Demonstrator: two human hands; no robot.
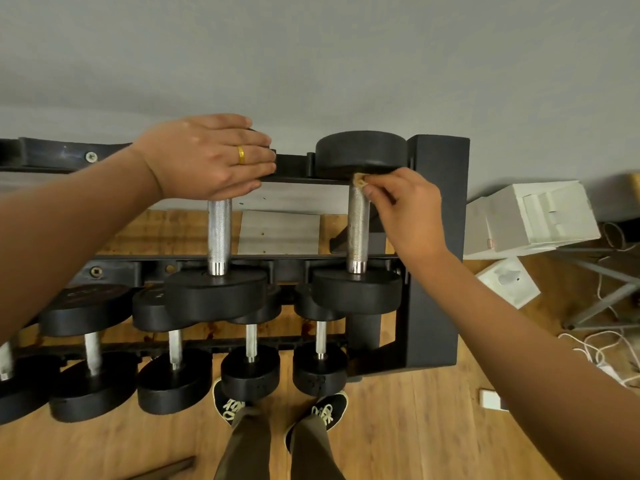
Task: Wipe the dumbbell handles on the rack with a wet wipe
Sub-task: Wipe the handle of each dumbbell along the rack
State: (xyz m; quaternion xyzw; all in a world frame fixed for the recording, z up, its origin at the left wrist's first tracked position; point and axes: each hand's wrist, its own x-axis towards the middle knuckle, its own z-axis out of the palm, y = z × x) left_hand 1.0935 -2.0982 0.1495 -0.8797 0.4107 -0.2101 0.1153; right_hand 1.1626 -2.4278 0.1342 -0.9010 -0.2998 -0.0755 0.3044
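Note:
Two black dumbbells lie on the top tier of the black rack. My right hand pinches a small soiled wet wipe against the far end of the right dumbbell's knurled steel handle, just under its far weight. My left hand rests flat, fingers straight, on the far weight of the left dumbbell, hiding most of it. That dumbbell's steel handle shows below my palm. Several smaller dumbbells sit on the lower tier.
A grey wall stands behind the rack. White boxes and loose white cables lie on the wooden floor to the right. My shoes stand close to the rack's front, under the lower dumbbells.

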